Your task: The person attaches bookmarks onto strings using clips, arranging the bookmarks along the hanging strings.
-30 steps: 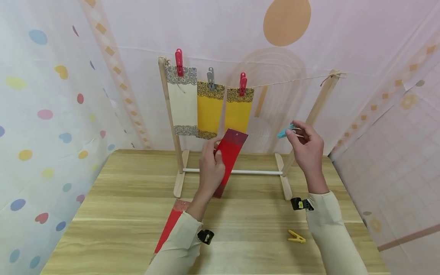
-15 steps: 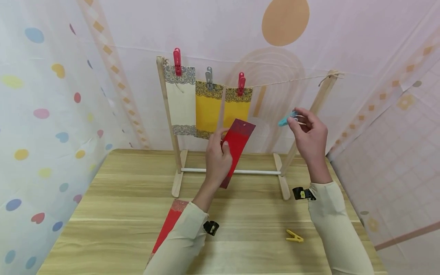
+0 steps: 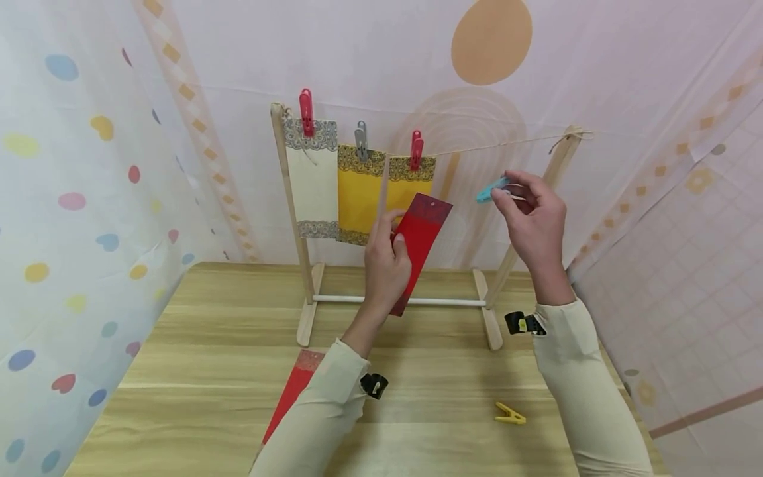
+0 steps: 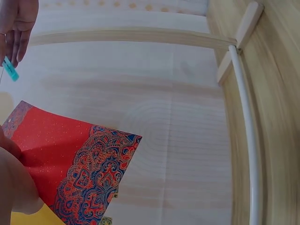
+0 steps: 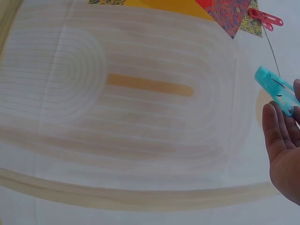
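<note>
My left hand (image 3: 386,265) pinches a red patterned card (image 3: 422,242) along its left side, thumb in front, holding it tilted in front of the rack. Dark lace-like bands cross the card's ends, and a small hole shows near its top. In the left wrist view the card's blue-and-red patterned end (image 4: 101,173) shows closely. To the right, my right hand (image 3: 536,218) pinches a light blue clothespin (image 3: 491,191) between thumb and fingers, its tip pointing left, apart from the card. The right wrist view shows the same clothespin (image 5: 276,90) at the fingertips.
A string (image 3: 495,144) spans a wooden rack (image 3: 296,199). A cream card (image 3: 312,185) and two yellow cards (image 3: 357,192) hang from it by red (image 3: 306,112) and grey clothespins (image 3: 361,140). Another red card (image 3: 292,394) and a yellow clothespin (image 3: 509,414) lie on the table (image 3: 197,344).
My left hand has raised the red card and shifted it right, toward the string. The right hand has lifted the blue clothespin higher.
</note>
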`<state>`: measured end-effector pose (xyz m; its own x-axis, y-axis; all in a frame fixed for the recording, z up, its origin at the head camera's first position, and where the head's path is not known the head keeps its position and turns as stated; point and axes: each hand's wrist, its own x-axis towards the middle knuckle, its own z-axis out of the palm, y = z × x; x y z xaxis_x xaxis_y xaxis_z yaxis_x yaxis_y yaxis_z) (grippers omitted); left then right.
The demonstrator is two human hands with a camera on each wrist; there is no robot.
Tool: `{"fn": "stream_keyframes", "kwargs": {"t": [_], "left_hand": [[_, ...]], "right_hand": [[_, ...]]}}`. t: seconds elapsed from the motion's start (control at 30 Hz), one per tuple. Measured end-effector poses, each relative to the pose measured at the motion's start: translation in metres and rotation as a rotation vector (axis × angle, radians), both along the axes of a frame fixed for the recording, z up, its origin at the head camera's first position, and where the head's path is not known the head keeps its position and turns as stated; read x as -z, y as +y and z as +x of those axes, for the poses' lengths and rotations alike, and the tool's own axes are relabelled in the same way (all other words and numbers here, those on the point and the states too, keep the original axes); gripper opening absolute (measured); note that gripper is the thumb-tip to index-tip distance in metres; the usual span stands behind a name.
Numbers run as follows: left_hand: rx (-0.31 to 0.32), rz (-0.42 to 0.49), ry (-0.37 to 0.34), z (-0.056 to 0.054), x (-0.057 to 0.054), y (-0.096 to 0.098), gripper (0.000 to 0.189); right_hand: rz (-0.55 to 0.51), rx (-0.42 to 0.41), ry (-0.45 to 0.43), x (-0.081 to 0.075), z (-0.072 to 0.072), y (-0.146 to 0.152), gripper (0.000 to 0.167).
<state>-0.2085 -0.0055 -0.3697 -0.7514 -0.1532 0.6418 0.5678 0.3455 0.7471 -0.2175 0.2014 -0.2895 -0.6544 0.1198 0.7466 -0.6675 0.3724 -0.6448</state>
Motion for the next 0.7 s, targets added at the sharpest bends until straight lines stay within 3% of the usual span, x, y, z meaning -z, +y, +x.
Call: {"fn": "stream_keyframes", "kwargs": {"t": [0.4,0.7], "left_hand": [[0.009,0.019,0.005,-0.009,-0.012,0.007,0.036],[0.009,0.02,0.034,-0.012,-0.019,0.012,0.036]], "right_hand": [[0.008,-0.07,0.038,-0.017,-0.007,-0.009,0.029],[0.034,-0.057,0.064,-0.024,-0.009,-0.015,0.022]]}}
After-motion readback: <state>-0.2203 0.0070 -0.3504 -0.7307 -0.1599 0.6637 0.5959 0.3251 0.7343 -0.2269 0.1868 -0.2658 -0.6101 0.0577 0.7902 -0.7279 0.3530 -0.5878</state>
